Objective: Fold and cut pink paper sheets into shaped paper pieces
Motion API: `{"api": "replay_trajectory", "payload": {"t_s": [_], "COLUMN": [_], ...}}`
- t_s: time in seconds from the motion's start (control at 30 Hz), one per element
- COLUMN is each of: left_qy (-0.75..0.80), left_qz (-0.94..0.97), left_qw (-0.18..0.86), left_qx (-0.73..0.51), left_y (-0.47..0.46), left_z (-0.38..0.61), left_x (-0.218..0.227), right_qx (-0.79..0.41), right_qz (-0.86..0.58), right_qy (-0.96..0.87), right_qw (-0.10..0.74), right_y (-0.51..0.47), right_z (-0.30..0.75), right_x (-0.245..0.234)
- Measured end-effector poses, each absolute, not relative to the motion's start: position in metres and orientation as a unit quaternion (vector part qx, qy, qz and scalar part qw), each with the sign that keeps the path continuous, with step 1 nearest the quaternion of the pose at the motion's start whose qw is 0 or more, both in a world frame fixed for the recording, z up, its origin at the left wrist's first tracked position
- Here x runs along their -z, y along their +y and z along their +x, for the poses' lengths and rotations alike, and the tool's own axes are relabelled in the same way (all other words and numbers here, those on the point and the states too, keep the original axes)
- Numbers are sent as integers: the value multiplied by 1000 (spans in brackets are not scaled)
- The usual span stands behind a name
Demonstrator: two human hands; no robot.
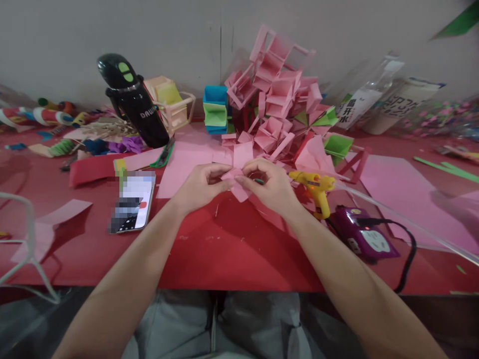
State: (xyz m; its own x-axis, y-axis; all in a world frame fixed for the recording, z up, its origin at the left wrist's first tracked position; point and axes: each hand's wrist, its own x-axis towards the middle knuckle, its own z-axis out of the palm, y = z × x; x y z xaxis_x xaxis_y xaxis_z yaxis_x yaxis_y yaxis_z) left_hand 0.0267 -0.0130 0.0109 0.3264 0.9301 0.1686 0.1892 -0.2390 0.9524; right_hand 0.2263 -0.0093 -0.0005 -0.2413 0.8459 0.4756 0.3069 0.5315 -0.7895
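Observation:
Between my two hands is a folded pink paper piece (239,189), its upper strip standing up past my fingers. My left hand (200,184) pinches its left side with thumb and fingers. On the other side, my right hand (271,184) grips it the same way; something small and dark shows under those fingers. Just beyond rises a heap of pink folded-paper pieces (277,94), some shaped like little chairs. A yellow glue gun (316,187) lies to the right of my right hand. Flat pink paper (179,164) is spread behind my left hand.
To the left lie a phone (136,204) and green-handled scissors (163,154), with a black bottle (134,102) behind. A purple power strip (364,234) with a black cord sits at right. Water bottle (368,92) and paper cup (400,104) stand near the wall. The table (239,259) is red.

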Motion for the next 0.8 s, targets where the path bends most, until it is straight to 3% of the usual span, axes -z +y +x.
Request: {"api": "replay_trajectory", "payload": {"t_s": [0.13, 0.5, 0.8], "left_qy": [416, 433, 430], "left_qz": [681, 727, 720], "left_qw": [430, 345, 336], "left_qx": [-423, -406, -428], "left_y": [-15, -15, -13], "left_z": [27, 24, 24], "left_x": [-11, -8, -8], "right_qx": [-361, -305, -318], "right_qz": [-390, -399, -399], "right_qy": [-687, -724, -726], "right_qw": [495, 473, 461], "right_y": [-8, -11, -13], "right_z": [224, 224, 224], "right_x": [5, -3, 1]}}
